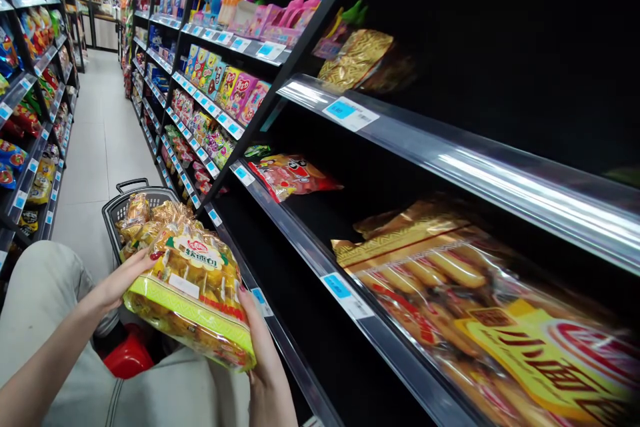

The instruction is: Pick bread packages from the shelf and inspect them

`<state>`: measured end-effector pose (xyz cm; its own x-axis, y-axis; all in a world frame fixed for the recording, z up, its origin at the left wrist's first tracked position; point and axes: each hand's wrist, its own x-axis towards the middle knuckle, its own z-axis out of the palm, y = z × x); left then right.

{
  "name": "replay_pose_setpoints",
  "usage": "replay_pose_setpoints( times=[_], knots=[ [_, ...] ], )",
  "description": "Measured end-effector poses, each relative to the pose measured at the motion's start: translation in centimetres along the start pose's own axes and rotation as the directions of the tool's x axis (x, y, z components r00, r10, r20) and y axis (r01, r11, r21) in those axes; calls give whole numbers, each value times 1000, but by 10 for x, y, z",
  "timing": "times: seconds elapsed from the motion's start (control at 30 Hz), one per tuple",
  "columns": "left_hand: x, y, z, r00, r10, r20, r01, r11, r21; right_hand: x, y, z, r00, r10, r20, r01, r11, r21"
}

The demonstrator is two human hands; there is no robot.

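Store shelves [295,220] line the aisle. Beside the basket [113,213], the bread bag [195,287] lies between the left hand [117,283] and right hand [260,340], both partly open, gripping its opposite sides.

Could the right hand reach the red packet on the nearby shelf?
Probably not without letting go: the right hand is holding the yellow-green bag, though the red packet looks open from the aisle.

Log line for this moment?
left hand: holds bread pack, left side | right hand: holds bread pack, right side | basket: wrapped packs inside | shelf: red bag
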<state>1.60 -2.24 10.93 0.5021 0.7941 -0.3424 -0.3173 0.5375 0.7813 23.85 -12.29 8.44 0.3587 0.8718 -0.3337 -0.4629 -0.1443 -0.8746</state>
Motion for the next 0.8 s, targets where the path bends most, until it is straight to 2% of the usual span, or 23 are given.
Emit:
replay_pose_setpoints(
  times=[0.1, 0.2, 0.4, 0.53, 0.8],
  knots=[
    [-1, 1, 0, 1000, 23, 10, -23, 1000, -11, -6, -3, 5, 995, -102, -18, 102, 995, -6],
    [-4, 1, 2, 994, 101, 44, -100, 995, -17, -15, -6, 15, 973, -230, -29, 230, 973, -9],
    [-6, -2, 3, 968, 211, 138, -215, 977, 11, -22, -7, 25, 878, -478, -26, 475, 877, -69],
    [-5, -5, -1, 946, 285, 155, -296, 954, 54, -23, -3, 20, 854, -520, -13, 517, 850, -102],
    [1, -9, -6, 907, 336, 255, -366, 928, 78, -26, -2, 22, 840, -543, -9, 539, 835, -115]
  ],
)
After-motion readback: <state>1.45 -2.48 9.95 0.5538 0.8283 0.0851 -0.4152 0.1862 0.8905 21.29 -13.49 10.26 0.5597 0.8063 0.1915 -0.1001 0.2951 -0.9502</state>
